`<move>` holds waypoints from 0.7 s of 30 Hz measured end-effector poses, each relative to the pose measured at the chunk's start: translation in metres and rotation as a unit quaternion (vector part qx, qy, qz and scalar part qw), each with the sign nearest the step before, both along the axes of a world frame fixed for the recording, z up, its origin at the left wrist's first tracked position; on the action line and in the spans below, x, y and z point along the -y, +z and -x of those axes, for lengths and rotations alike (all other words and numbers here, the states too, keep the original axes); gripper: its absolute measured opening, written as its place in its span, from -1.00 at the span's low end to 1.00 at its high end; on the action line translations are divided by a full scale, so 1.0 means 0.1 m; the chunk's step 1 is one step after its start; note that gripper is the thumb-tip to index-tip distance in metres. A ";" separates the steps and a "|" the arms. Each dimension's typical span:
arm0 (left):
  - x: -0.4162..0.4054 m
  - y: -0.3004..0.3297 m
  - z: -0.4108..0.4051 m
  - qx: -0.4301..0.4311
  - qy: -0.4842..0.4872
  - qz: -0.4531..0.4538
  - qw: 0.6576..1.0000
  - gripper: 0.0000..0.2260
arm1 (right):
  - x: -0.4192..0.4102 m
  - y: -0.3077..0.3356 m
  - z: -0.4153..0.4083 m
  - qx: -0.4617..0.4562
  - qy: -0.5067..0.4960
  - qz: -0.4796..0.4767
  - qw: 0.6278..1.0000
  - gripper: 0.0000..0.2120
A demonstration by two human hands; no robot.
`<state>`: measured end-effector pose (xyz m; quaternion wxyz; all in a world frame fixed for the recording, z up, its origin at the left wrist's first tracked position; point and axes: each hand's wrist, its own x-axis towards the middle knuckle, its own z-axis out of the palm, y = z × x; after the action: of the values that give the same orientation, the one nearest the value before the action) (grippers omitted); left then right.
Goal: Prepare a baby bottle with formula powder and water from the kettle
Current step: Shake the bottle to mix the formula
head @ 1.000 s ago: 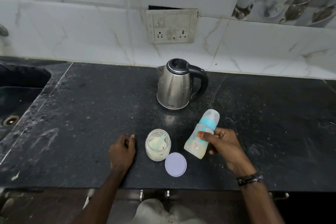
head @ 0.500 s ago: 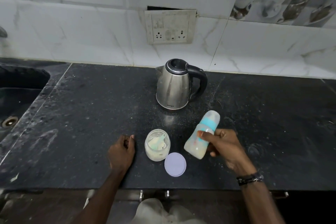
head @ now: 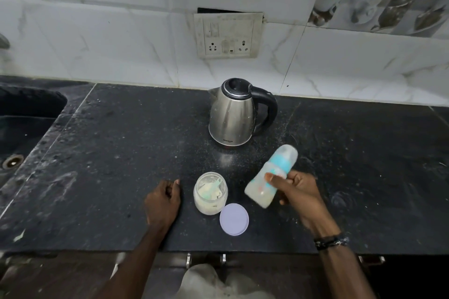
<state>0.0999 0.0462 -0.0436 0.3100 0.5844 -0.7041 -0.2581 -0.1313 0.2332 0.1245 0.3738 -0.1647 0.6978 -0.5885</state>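
- Countertop of dark speckled stone fills your head view, dusted with pale specks and smears; a dark sink sits at its left end, and white marbled wall tiles rise behind, with a grimy socket plate set in them.
- Your steel kettle stands upright near the back of the counter, lid shut, black handle pointing right.
- Nearer you, the open formula jar stands with powder and a pale scoop inside; its lilac lid lies flat just beside it, toward the counter's edge.
- Your left hand rests knuckles-up on the counter just left of the jar, fingers curled under, holding nothing.
- Your right hand, with a dark band at the wrist, grips the baby bottle around its middle, thumb across the front. The bottle is tilted, capped end leaning up and right toward the kettle, base lifted off the counter, milky liquid inside; it looks slightly blurred.
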 end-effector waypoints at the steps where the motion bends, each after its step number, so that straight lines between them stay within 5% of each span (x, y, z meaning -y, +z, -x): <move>1: 0.00 0.01 0.00 0.001 -0.001 0.002 1.000 -0.72 | -0.02 0.00 -0.02 -0.014 0.035 0.000 0.999 -0.77; 6: 0.00 0.00 0.01 0.003 0.001 0.000 1.000 -0.72 | 0.04 0.03 -0.03 0.111 -0.138 0.137 0.975 -0.81; 10: 0.01 0.01 0.00 0.000 0.000 -0.007 1.000 -0.73 | 0.03 -0.02 -0.06 0.024 -0.053 0.075 0.996 -0.83; 14: 0.00 -0.01 0.00 -0.006 -0.004 -0.010 1.000 -0.73 | 0.05 0.01 -0.03 0.107 -0.181 0.153 0.966 -0.85; 18: 0.01 -0.01 -0.01 -0.007 -0.010 -0.004 1.000 -0.72 | 0.00 -0.01 -0.10 0.007 -0.030 0.080 0.996 -0.81; 21: 0.01 -0.01 0.00 -0.011 -0.009 -0.008 1.000 -0.73 | 0.04 0.02 -0.09 0.071 -0.153 0.140 0.976 -0.80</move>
<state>0.0998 0.0456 -0.0444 0.3103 0.5777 -0.7039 -0.2731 -0.1225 0.2289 0.1263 0.3013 -0.0646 0.5975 -0.7403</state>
